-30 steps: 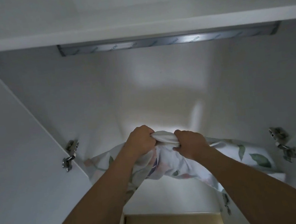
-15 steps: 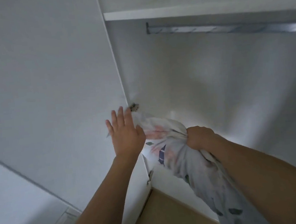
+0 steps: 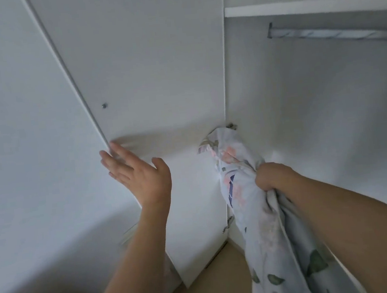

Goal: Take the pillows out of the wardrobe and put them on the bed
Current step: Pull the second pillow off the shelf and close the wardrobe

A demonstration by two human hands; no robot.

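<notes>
A pillow (image 3: 261, 222) in a pale cover printed with leaves and pink flowers hangs down in front of the open white wardrobe (image 3: 314, 111). My right hand (image 3: 273, 176) is shut on a bunched part of its cover, near the top end. My left hand (image 3: 136, 175) is open with fingers spread, held up at the outer edge of the wardrobe's left door (image 3: 148, 79); its fingertips are at or on that edge. The bed is not in view.
A metal hanging rail (image 3: 333, 33) runs under the wardrobe shelf (image 3: 311, 7) at upper right. Door hinges (image 3: 227, 224) show on the left door's inner edge. A white wall (image 3: 21, 139) stands left of the door. Wooden floor (image 3: 220, 283) lies below.
My view has swung left. My left hand let go of the pillow and moved left to the door's edge. My right hand has drawn the pillow out of the wardrobe.
</notes>
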